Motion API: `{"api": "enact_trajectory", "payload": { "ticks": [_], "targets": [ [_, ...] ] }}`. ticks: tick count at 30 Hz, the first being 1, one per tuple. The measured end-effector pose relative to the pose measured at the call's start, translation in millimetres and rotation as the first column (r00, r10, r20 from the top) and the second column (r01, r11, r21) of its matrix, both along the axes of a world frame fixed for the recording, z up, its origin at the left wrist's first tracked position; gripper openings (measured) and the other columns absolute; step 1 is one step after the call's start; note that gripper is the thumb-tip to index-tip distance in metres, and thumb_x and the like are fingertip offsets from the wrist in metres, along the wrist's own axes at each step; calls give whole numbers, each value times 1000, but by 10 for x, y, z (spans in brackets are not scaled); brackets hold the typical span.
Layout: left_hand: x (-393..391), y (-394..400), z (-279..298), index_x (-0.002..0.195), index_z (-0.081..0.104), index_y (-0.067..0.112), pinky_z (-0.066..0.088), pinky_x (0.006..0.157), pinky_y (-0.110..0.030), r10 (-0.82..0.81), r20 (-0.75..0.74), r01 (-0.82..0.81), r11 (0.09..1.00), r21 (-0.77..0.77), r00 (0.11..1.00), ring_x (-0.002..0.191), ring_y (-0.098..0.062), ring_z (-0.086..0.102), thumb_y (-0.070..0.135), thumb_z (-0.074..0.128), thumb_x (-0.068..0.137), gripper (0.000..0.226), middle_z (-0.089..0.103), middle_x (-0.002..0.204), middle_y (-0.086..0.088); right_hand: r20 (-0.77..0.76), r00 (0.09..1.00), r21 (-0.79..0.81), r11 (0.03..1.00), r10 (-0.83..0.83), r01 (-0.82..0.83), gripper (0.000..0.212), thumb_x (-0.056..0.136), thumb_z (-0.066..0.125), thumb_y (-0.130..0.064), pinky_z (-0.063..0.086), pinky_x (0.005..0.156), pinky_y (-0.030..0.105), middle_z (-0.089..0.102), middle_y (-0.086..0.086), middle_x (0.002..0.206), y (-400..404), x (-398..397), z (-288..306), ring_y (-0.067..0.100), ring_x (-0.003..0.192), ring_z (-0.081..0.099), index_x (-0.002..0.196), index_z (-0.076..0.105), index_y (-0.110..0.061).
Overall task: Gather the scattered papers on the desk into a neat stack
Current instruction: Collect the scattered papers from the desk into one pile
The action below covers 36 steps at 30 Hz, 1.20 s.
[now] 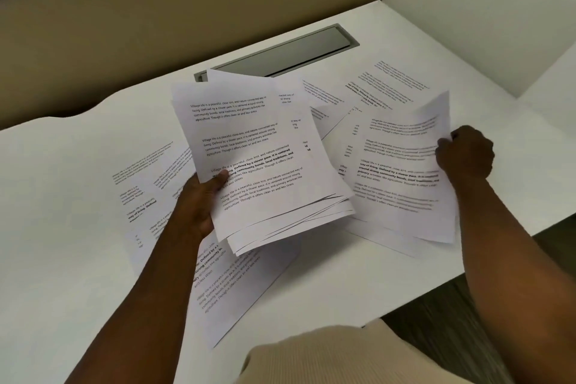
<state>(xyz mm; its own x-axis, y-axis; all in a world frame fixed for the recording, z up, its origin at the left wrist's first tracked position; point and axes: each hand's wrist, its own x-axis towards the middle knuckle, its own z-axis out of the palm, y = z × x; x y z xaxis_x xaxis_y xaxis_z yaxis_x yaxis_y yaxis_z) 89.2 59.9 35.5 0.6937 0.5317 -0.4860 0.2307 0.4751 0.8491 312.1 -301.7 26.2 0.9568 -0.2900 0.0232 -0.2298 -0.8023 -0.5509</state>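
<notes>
My left hand [202,199] grips a loose, uneven bundle of printed sheets [265,165] by its lower left edge, thumb on top, lifted above the white desk [62,259]. My right hand [466,153] pinches the right edge of a single printed sheet [405,174], which curls up off the desk and looks blurred. More printed sheets lie flat: some at the left [146,184], one under the bundle near the front edge [237,284], and several fanned out at the far right [383,87].
A grey cable-slot cover [280,56] is set into the desk behind the papers. A tan partition [156,9] closes the back, a white panel [467,9] the right side. The desk's front edge runs diagonally at lower right above dark carpet [452,321].
</notes>
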Motion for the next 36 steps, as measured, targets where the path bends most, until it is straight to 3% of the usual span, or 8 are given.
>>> {"api": "enact_trajectory", "payload": {
  "ticks": [5, 9, 12, 16, 23, 31, 34, 36],
  "targets": [
    [-80, 153, -69, 125, 60, 14, 48, 99, -57, 49, -22, -49, 999, 6, 999, 113, -34, 64, 4, 65, 89, 37, 68, 122, -15, 315, 946, 105, 987, 84, -122, 33, 89, 58, -34, 50, 91, 38, 71, 16, 106, 3, 137, 504, 35, 98, 66, 104, 69, -8],
    [-194, 276, -101, 125, 60, 14, 50, 97, -55, 86, -6, -86, 996, -10, 996, 113, -34, 64, 3, 63, 90, 36, 68, 122, -14, 306, 947, 376, 901, 99, -216, 25, 73, 56, -72, 54, 89, 40, 68, -12, 84, -35, 491, 742, 14, 85, 68, 81, 64, -50],
    [-288, 355, -139, 131, 57, 12, 49, 98, -56, 108, -3, -109, 994, -23, 994, 116, -34, 63, 5, 64, 90, 42, 67, 124, -15, 291, 943, 509, 808, 163, -297, 17, 78, 56, -58, 52, 83, 30, 56, -19, 74, 247, 327, 1038, 6, 76, 58, 68, 58, -45],
    [-426, 377, -165, 130, 58, 13, 50, 97, -57, 129, -13, -129, 991, -24, 992, 114, -34, 64, 8, 69, 86, 46, 68, 123, -14, 256, 917, 703, 592, 307, -394, 11, 88, 65, -40, 52, 67, 17, 67, -17, 78, 686, 175, 1088, -4, 66, 61, 80, 66, -32],
    [-556, 275, -78, 131, 56, 10, 54, 91, -54, 106, 30, -104, 992, -70, 994, 109, -36, 67, 11, 68, 85, 47, 68, 122, -19, 86, 809, 852, 377, 581, -362, 9, 88, 69, -25, 58, 68, 25, 72, -11, 70, 1657, -83, 653, 6, 66, 65, 81, 65, -22],
    [-601, 266, -55, 127, 63, 15, 56, 86, -54, 113, 73, -109, 993, -53, 991, 108, -35, 68, 27, 55, 98, 33, 69, 121, -16, 17, 725, 830, 394, 688, -394, 6, 88, 69, -24, 56, 87, 39, 71, 2, 90, 2298, -460, 203, 18, 84, 65, 86, 65, -19],
    [-625, 305, -128, 136, 56, 22, 47, 101, -57, 106, 41, -102, 989, -103, 994, 119, -34, 62, 56, 46, 95, 54, 65, 130, -14, -3, 741, 793, 453, 671, -407, 11, 89, 68, -23, 55, 88, 37, 69, -1, 87, 2386, -513, 73, 17, 86, 64, 79, 64, -25],
    [-654, 300, -157, 139, 53, 25, 48, 99, -57, 82, 20, -79, 989, -124, 996, 120, -33, 62, 68, 46, 86, 69, 64, 131, -11, -10, 729, 720, 511, 685, -470, 10, 88, 68, -27, 54, 83, 33, 69, -1, 88, 2407, -532, -38, 17, 85, 63, 80, 65, -23]
  ]
}}
